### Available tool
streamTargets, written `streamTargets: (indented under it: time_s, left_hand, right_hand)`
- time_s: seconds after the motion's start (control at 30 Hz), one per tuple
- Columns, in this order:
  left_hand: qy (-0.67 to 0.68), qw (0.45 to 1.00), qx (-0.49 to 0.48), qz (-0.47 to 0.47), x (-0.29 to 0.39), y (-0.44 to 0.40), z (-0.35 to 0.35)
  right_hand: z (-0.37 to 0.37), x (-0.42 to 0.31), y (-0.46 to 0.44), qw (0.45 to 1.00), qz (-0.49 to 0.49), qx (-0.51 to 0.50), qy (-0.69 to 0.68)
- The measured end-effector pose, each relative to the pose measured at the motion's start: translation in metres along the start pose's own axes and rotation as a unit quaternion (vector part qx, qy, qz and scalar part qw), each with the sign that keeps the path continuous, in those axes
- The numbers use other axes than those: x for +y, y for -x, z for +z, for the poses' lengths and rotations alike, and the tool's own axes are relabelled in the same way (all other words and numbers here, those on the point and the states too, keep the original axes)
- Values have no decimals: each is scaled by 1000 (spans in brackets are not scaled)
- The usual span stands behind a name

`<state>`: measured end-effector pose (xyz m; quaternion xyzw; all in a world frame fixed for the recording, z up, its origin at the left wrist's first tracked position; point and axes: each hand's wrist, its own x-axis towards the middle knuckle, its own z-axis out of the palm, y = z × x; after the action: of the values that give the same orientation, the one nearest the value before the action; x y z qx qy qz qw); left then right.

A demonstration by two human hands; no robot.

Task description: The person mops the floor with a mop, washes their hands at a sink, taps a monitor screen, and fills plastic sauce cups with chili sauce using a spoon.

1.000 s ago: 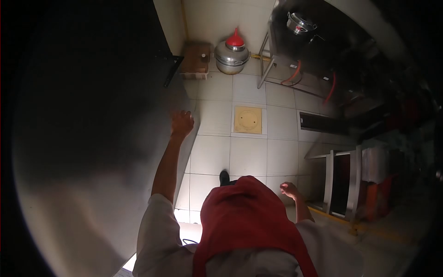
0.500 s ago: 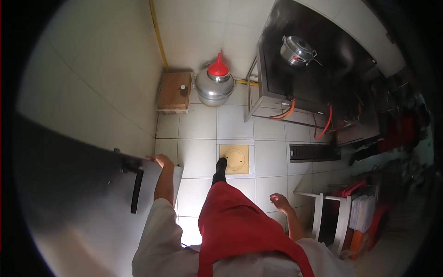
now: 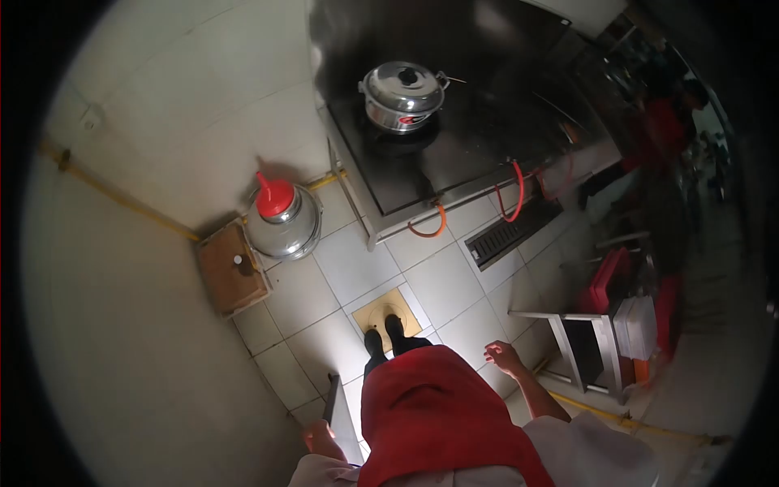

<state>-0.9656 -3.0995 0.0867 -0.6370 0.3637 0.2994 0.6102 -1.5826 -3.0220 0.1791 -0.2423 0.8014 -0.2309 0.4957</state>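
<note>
Left hand point(image 3: 320, 439) was at the door point(image 3: 344, 422), just left of the red apron point(image 3: 438, 406), its fingers too blurred to tell whether they gripped; right hand point(image 3: 505, 357) hung beyond the apron's other side, fingers released, loosely curled. Dark shoes point(image 3: 394, 327) stood on a yellow floor plate point(image 3: 381, 308); farther out, a lidded pot point(image 3: 403, 105) sat toward the left edge of the metal table point(image 3: 487, 122).

No readable text: only a red label point(image 3: 412, 120) on the lidded metal pot point(image 3: 389, 112), its lettering illegibly small.
</note>
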Motion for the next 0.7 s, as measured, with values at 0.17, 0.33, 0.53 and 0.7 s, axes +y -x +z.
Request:
streamTargets:
  time_s: [0.17,0.33,0.53,0.7]
  left_hand:
    - [443,857,-45,259,46,56,-50]
    - [412,780,178,436,149,52,-193]
    - [427,732,124,516,202,102,-336]
    - [127,829,110,534,245,71,-400]
  right_hand:
    - [8,6,-7,985,-36,-103,131]
    - [5,36,-63,970,40,-81,228]
    - [-17,-10,-56,975,-11,210,72]
    - [-34,-141,103,762,64,630,132]
